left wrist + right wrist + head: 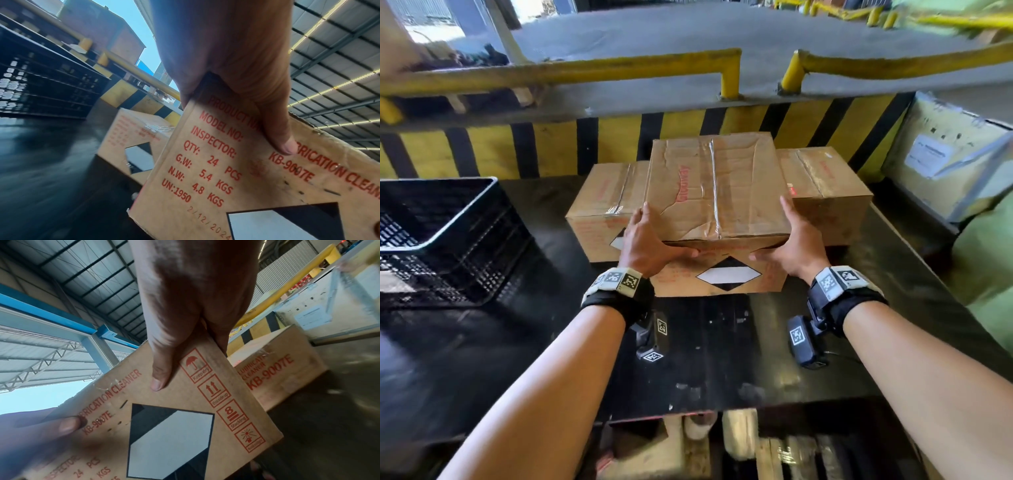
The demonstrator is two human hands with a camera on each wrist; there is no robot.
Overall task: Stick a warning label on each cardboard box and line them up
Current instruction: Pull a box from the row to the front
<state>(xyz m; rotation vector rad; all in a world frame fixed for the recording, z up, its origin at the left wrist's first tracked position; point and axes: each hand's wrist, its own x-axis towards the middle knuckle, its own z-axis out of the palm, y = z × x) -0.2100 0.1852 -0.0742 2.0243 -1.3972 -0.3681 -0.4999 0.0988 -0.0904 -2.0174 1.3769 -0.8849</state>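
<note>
While both hands clasp it, the middle cardboard box sits on the black table between two others, its near face tipped toward the person and showing a black-and-white diamond label. The left hand grips the near left corner, thumb across the printed front, and the right hand grips the near right corner the same way. The left box also shows a diamond label; whether the right box has one I cannot tell. The step in hand looks like lining this box up. To do it well, I would keep both grips even, settle the box flat, and bring its front flush with its neighbours. The black crate stands well apart on the left.
</note>
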